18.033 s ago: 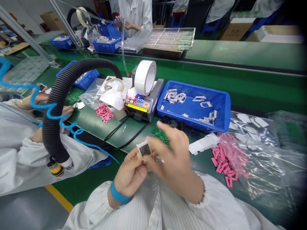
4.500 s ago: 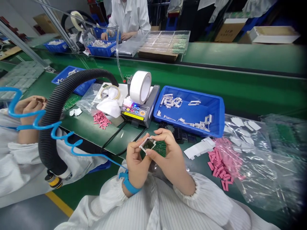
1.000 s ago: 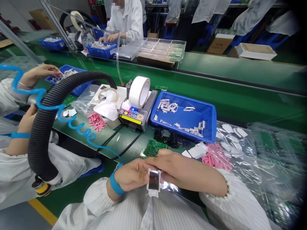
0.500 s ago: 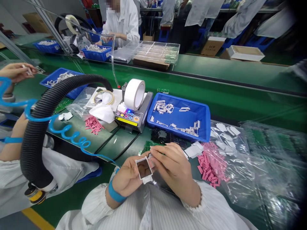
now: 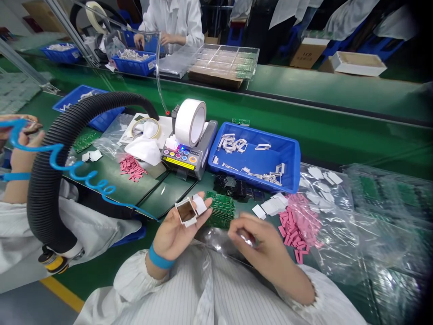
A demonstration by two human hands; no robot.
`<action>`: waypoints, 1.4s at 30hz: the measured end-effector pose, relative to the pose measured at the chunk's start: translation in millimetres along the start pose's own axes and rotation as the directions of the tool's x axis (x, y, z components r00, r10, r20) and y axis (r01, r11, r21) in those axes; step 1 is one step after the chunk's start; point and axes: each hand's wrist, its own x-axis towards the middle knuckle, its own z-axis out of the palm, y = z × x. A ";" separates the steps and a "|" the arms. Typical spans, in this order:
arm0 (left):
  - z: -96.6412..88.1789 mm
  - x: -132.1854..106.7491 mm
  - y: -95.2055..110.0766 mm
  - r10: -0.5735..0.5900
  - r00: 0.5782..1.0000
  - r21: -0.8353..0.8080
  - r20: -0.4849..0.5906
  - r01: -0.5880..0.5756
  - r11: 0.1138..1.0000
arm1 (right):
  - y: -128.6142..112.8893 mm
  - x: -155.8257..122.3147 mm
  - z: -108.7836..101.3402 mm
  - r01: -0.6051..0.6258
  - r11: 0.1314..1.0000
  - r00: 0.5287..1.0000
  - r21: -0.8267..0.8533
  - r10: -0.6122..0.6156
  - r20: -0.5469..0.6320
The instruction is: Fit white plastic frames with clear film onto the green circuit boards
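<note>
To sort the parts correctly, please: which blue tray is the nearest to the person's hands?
The blue plastic tray beside the tape dispenser, holding white frames. The other blue trays stand farther off, behind the black hose or across the belt.

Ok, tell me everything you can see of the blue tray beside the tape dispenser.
The blue plastic tray is a shallow, open rectangular bin with a raised rim. It sits flat on the green bench, right of the tape dispenser. Loose silvery-white frames lie inside, clustered toward the back left and scattered along the front.
</note>
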 end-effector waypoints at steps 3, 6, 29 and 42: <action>-4.1 -0.9 2.3 -0.052 0.997 -0.012 0.048 0.053 0.999 | 20.7 -15.6 18.8 -0.033 0.978 0.972 -0.206 0.079 0.220; -1.5 -2.7 0.6 -0.136 0.979 -0.023 0.151 0.141 0.990 | 28.3 -19.5 26.0 -0.017 0.973 0.980 -0.231 0.062 0.188; 5.6 -1.0 -10.6 -0.427 0.861 0.064 0.276 0.426 0.902 | -20.5 25.6 -40.0 0.545 0.824 0.834 0.155 -0.552 0.004; 7.2 -1.4 -21.3 -0.486 0.832 0.109 0.269 0.475 0.873 | -16.2 31.1 -39.8 0.679 0.734 0.723 0.025 -0.673 0.157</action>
